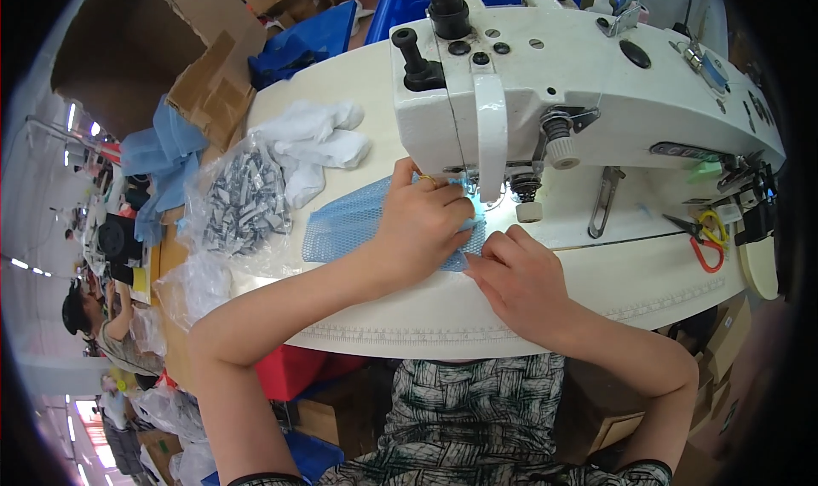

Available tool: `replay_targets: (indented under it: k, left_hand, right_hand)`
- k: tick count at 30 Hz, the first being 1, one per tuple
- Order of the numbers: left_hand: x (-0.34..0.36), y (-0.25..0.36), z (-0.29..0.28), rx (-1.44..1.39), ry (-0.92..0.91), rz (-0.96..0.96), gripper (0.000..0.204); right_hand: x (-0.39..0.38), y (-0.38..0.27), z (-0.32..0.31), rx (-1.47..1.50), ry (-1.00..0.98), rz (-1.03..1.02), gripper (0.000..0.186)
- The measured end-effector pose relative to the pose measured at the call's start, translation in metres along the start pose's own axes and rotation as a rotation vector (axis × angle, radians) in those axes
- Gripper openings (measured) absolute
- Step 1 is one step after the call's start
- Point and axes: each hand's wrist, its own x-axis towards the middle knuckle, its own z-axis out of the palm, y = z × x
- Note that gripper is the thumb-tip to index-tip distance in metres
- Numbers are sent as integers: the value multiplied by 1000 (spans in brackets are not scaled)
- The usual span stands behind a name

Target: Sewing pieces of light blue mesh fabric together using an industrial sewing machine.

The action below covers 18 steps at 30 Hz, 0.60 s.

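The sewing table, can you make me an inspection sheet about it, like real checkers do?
Surface: white table, ruler markings along its near edge.
Job's things: blue mesh lying under the sewing machine.
Clutter: plastic bag of grey pieces, white cloth, scissors with red and yellow handles.
Grips: left hand on the mesh; right hand appears to pinch its near edge.
Cables: nothing seen for certain.
Surroundings: open cardboard box; another person at far left.

The shirt (pixel 477 409) is black with grey-green streaks in a basket-weave print. Its short sleeves (pixel 645 472), near left and near right, have dark edges. The left hand (pixel 423 229) wears a yellow ring (pixel 428 178).
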Motion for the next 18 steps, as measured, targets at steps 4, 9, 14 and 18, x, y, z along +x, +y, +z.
replay_targets:
  k: [4,9,14,18]
  left_hand:
    - [-3,7,6,103,-65,12,15]
    - [-5,10,2,157,-121,38,12]
    - [-8,11,1,172,-134,54,19]
    - [-9,12,1,126,-127,19,20]
  right_hand:
    - [-5,0,-1,-8,7,14,16]
    - [-5,1,-4,7,-13,48,23]
    - [-5,1,-4,37,-10,50,21]
    - [-5,0,-3,41,-8,51,20]
